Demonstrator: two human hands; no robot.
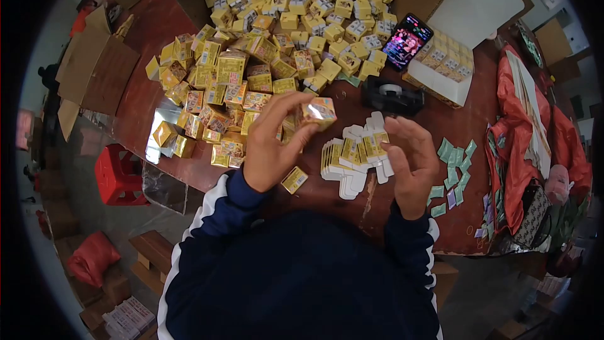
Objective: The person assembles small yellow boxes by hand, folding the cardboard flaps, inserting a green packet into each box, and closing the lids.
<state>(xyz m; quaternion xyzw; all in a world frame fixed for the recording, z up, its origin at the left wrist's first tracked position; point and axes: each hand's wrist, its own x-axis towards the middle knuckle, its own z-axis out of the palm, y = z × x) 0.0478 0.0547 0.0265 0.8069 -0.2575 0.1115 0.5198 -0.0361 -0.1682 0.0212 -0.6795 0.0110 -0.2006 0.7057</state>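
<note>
My left hand (272, 141) is closed around a small, shiny yellow-and-orange box (319, 112), holding it up above the table between thumb and fingers. My right hand (412, 164) is at the right side of a pile of flat, unfolded white-and-yellow cartons (343, 158). Its thumb and fingertips come together at the edge of one flat carton (375, 143). Below my left hand, a single small yellow box (294, 180) lies on the table. A heap of wrapped yellow boxes (229, 69) spreads beyond my left hand.
Many small yellow-and-white boxes (302, 5) fill a large cardboard carton at the back. A lit phone (409, 42) leans against a white tray of boxes (447, 66), behind a black tape dispenser (393, 96). Green sachets (454, 164) lie right. A red stool (119, 175) stands left.
</note>
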